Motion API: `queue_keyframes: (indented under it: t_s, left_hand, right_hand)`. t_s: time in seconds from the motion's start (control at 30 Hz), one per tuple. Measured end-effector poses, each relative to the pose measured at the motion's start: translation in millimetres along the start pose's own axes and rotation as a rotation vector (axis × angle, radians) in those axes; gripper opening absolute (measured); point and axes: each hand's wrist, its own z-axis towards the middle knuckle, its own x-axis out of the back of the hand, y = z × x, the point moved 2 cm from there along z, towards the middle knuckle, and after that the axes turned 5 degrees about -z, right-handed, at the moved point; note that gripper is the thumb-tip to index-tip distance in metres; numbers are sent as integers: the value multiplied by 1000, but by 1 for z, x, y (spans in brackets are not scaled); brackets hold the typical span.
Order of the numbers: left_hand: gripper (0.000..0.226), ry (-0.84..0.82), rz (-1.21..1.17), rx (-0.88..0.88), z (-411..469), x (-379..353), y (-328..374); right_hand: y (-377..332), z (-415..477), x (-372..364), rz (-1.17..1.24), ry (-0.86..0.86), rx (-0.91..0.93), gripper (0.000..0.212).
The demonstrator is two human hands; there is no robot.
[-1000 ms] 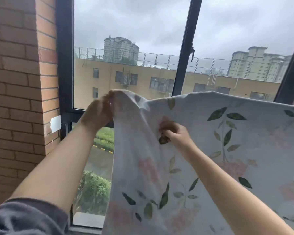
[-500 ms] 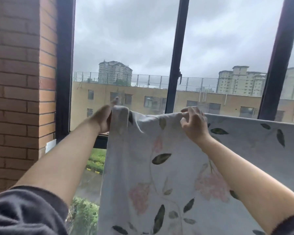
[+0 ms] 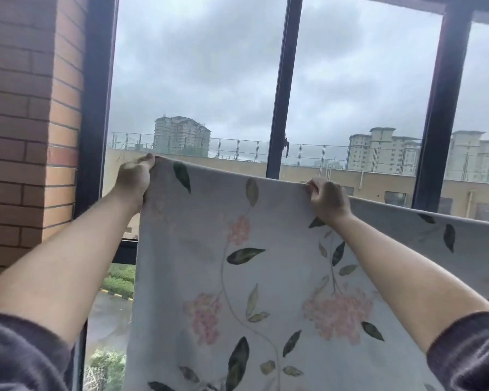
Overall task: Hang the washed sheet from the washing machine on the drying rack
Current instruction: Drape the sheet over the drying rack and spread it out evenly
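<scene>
Large dark-framed window [image 3: 283, 80] fills the view from 10 to 2 o'clock, with grey cloudy sky behind the glass. Outside are a long tan low building [image 3: 378, 190] with roof railing and pale tower blocks [image 3: 181, 134] at 12 and 2 o'clock. Pale floral bed sheet [image 3: 237, 277], whitish cloth with pink blossoms and dark green leaves, takes up the centre and runs down to 6 o'clock and out to 3 o'clock. It hangs flat in front of the window, top edge pulled taut and sloping slightly down toward 3 o'clock. Past the right hand the edge runs on in a straight line. What carries it is hidden under the cloth, so cannot tell if it sits on the rack. Red-orange brick wall [image 3: 20, 136] is at 9 o'clock, just beside the window frame. Two bare forearms reach up from 7 and 5 o'clock, with grey sleeves pushed back, left sleeve [image 3: 17, 354] at 7 and right sleeve [image 3: 469, 354] at 5. Left hand [image 3: 134, 179], at about 10 o'clock from centre, grips the sheet's top left corner, thumb on top and fingers closed behind the cloth. Right hand [image 3: 326, 200], at about 2 o'clock from centre, has its fingers curled over the top edge, pinching it. The hands are well apart, with the cloth stretched between them. Small dark window handle [image 3: 287, 145] sits on the middle upright, above the sheet edge. Green shrubs and wet pavement show at 7 o'clock, below the sill.
</scene>
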Motion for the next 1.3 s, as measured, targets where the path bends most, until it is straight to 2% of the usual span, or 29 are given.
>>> queue_keyframes:
  t_s: [0.13, 0.27, 0.4, 0.43, 0.5, 0.7, 0.8, 1.03, 1.13, 1.23, 1.3]
  left_hand:
    - [21, 71, 222, 14, -7, 13, -34]
    - [26, 56, 235, 17, -17, 14, -58]
    - [18, 64, 284, 7, -31, 6, -72]
    - [18, 84, 309, 15, -39, 5, -80]
    - [30, 138, 374, 48, -62, 2, -99]
    - [59, 106, 451, 112, -155, 6, -187]
    - [61, 72, 400, 136, -200, 11, -228]
    - [55, 7, 360, 338, -298, -5, -303]
    - [50, 55, 444, 364, -334, -17, -319]
    - [44, 176, 513, 361, -386, -21, -332]
    - [40, 237, 524, 422, -427, -16, -348]
  right_hand:
    - [8, -19, -19, -34, -176, 93, 18]
    - [19, -29, -26, -93, -149, 166, 25]
    - [22, -56, -36, -167, -81, 202, 43]
    - [23, -69, -40, -139, -69, 208, 47]
    - [24, -101, -49, -27, -77, 198, 53]
    - [45, -211, -87, 120, -347, 124, 53]
    - [58, -253, -98, 194, -452, 73, 52]
    - [93, -332, -120, 327, -644, -67, 53]
    - [116, -366, -128, 357, -719, -86, 52]
    - [144, -407, -126, 376, -816, -109, 51]
    - [170, -443, -126, 426, -867, -174, 49]
